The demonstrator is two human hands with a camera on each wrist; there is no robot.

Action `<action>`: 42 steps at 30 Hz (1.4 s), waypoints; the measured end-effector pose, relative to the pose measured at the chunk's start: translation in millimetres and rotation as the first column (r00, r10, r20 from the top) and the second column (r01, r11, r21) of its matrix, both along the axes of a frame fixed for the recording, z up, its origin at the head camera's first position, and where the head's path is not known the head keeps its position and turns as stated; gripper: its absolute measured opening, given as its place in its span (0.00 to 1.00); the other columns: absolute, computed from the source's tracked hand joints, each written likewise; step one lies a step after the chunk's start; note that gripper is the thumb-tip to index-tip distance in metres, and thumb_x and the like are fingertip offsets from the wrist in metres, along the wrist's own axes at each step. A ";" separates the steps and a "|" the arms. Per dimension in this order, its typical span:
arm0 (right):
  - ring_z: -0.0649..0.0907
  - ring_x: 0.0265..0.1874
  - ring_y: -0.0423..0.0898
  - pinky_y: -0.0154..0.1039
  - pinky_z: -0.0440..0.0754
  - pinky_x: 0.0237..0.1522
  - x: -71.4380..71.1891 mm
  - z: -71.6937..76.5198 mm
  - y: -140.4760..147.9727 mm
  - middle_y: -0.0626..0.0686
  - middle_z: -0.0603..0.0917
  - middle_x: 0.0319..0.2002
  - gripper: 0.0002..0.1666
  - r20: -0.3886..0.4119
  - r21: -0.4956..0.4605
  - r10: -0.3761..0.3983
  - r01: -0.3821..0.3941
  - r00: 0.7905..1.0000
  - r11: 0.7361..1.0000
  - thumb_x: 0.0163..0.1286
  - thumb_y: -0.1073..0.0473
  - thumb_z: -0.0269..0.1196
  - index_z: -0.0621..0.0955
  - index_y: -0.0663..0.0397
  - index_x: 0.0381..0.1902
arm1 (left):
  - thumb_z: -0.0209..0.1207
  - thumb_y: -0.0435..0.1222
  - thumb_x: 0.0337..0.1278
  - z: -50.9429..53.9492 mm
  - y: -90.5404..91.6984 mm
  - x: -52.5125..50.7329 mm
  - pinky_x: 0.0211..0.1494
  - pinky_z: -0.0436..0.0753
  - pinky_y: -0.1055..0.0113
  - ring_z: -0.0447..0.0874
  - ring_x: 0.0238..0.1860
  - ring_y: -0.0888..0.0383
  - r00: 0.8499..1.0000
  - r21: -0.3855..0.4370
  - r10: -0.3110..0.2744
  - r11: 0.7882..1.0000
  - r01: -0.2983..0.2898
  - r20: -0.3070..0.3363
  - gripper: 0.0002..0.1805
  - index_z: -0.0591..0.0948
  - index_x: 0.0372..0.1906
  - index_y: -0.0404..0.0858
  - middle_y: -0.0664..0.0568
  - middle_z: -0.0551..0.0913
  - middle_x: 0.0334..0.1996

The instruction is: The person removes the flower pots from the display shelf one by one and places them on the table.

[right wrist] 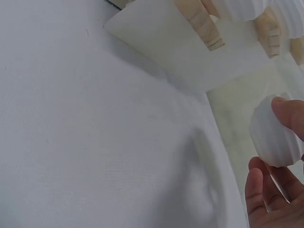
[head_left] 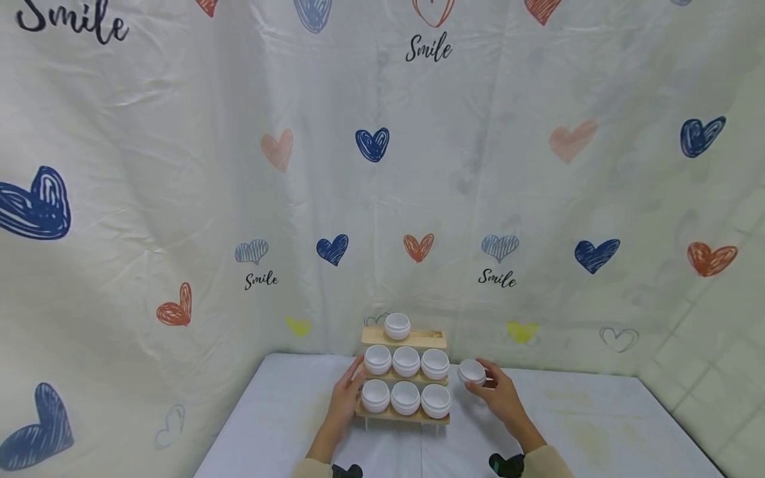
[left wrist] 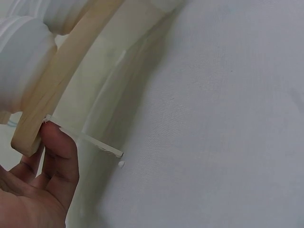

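A wooden three-tier stand (head_left: 412, 417) carries small white ribbed cups. Three cups fill its bottom tier, three more sit on the middle tier, and a single cup (head_left: 397, 326) stands at the left of the top tier. At the stand's left side, my left hand (head_left: 343, 397) grips a tier's end; the left wrist view shows the thumb and fingers around the wooden board (left wrist: 64, 71). To the right of the stand, my right hand (head_left: 501, 398) holds another white cup (right wrist: 273, 133) between thumb and fingers, raised off the table and apart from the stand.
The stand is on a table with a white cloth (head_left: 574, 425). Close behind rises a pale curtain (head_left: 442, 172) printed with hearts and lettering. A tiled-looking wall (head_left: 717, 358) borders the table at the right.
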State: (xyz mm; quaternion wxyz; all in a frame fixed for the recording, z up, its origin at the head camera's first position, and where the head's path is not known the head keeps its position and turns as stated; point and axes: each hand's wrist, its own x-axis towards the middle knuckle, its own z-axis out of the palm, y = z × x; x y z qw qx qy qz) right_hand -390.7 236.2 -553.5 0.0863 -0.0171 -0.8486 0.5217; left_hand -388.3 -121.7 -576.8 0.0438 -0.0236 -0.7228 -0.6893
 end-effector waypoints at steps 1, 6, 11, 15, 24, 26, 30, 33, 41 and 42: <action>0.84 0.46 0.47 0.32 0.81 0.38 -0.1 -1.4 0.2 0.67 0.81 0.60 0.43 -0.001 -0.005 -0.001 0.001 1.000 1.000 0.62 0.54 0.76 0.71 0.56 0.72 | 0.53 0.56 0.74 -0.5 0.0 -0.4 0.80 0.58 0.34 0.69 0.74 0.39 1.000 0.001 0.001 1.000 -0.001 -0.001 0.32 0.66 0.78 0.55 0.45 0.66 0.78; 0.84 0.44 0.46 0.32 0.81 0.37 -1.2 -7.3 -0.3 0.68 0.81 0.59 0.42 0.008 -0.038 -0.001 0.001 1.000 0.999 0.62 0.58 0.75 0.72 0.56 0.71 | 0.51 0.51 0.78 -2.3 1.2 -3.1 0.80 0.55 0.33 0.61 0.78 0.37 1.000 0.005 0.004 1.000 -0.004 -0.012 0.30 0.65 0.79 0.51 0.45 0.64 0.79; 0.85 0.45 0.48 0.32 0.83 0.37 -5.1 -15.9 -0.1 0.69 0.79 0.61 0.44 0.043 -0.041 -0.009 0.011 0.999 0.999 0.63 0.57 0.75 0.69 0.56 0.74 | 0.49 0.51 0.79 -2.3 2.5 -3.6 0.80 0.56 0.33 0.65 0.76 0.37 1.000 -0.009 0.010 1.000 -0.010 -0.015 0.30 0.64 0.79 0.50 0.44 0.64 0.79; 0.85 0.45 0.48 0.32 0.84 0.36 -6.9 -21.4 0.9 0.70 0.79 0.60 0.45 0.045 -0.041 -0.012 0.014 0.999 0.999 0.63 0.57 0.75 0.69 0.58 0.74 | 0.50 0.53 0.77 -3.4 2.5 -3.5 0.80 0.58 0.34 0.69 0.74 0.39 1.000 0.003 0.009 1.000 -0.009 -0.012 0.31 0.65 0.79 0.51 0.45 0.65 0.78; 0.86 0.49 0.53 0.30 0.83 0.38 -9.6 -26.1 2.7 0.71 0.80 0.59 0.45 0.025 -0.014 -0.008 0.008 1.000 1.000 0.63 0.57 0.75 0.68 0.60 0.74 | 0.52 0.54 0.75 0.9 2.4 1.1 0.80 0.57 0.34 0.68 0.75 0.40 1.000 0.010 0.003 1.000 -0.003 -0.030 0.32 0.66 0.78 0.50 0.46 0.65 0.78; 0.86 0.49 0.54 0.30 0.83 0.39 -10.6 -26.3 2.2 0.71 0.80 0.59 0.45 0.028 -0.008 -0.015 0.015 1.000 1.000 0.63 0.58 0.75 0.68 0.60 0.74 | 0.53 0.55 0.74 -2.0 1.3 -0.8 0.81 0.56 0.35 0.67 0.76 0.41 1.000 0.015 -0.001 1.000 0.002 -0.030 0.32 0.67 0.78 0.52 0.48 0.65 0.79; 0.86 0.49 0.54 0.31 0.84 0.39 -11.6 -25.3 0.9 0.72 0.80 0.59 0.45 0.027 -0.005 -0.022 0.022 0.999 1.000 0.63 0.58 0.75 0.68 0.61 0.74 | 0.54 0.56 0.72 -1.1 1.2 0.1 0.82 0.54 0.36 0.61 0.79 0.41 0.999 0.017 -0.001 1.000 0.001 -0.033 0.33 0.68 0.77 0.54 0.49 0.65 0.79; 0.86 0.48 0.54 0.32 0.85 0.39 -12.8 -25.9 0.5 0.73 0.80 0.59 0.45 0.017 0.002 -0.022 0.022 1.000 1.000 0.62 0.59 0.75 0.68 0.63 0.73 | 0.54 0.56 0.72 -0.5 1.7 0.4 0.82 0.54 0.36 0.58 0.80 0.41 0.999 0.015 0.006 1.000 -0.005 -0.033 0.33 0.68 0.77 0.53 0.50 0.65 0.79; 0.85 0.49 0.57 0.35 0.86 0.41 -18.6 -32.6 -0.1 0.73 0.82 0.57 0.43 0.013 0.028 -0.036 0.036 0.999 0.999 0.61 0.58 0.76 0.70 0.64 0.71 | 0.54 0.56 0.72 -0.2 2.2 0.6 0.81 0.55 0.36 0.64 0.78 0.41 1.000 0.014 0.002 1.000 -0.002 -0.022 0.34 0.67 0.78 0.53 0.50 0.65 0.79; 0.85 0.49 0.58 0.36 0.86 0.41 -18.5 -32.8 -0.2 0.73 0.82 0.56 0.43 0.007 0.034 -0.033 0.033 0.999 0.999 0.61 0.58 0.76 0.70 0.65 0.70 | 0.54 0.56 0.72 -0.1 2.1 0.5 0.81 0.55 0.36 0.64 0.78 0.41 1.000 0.016 0.001 1.000 0.000 -0.021 0.34 0.67 0.78 0.53 0.50 0.65 0.79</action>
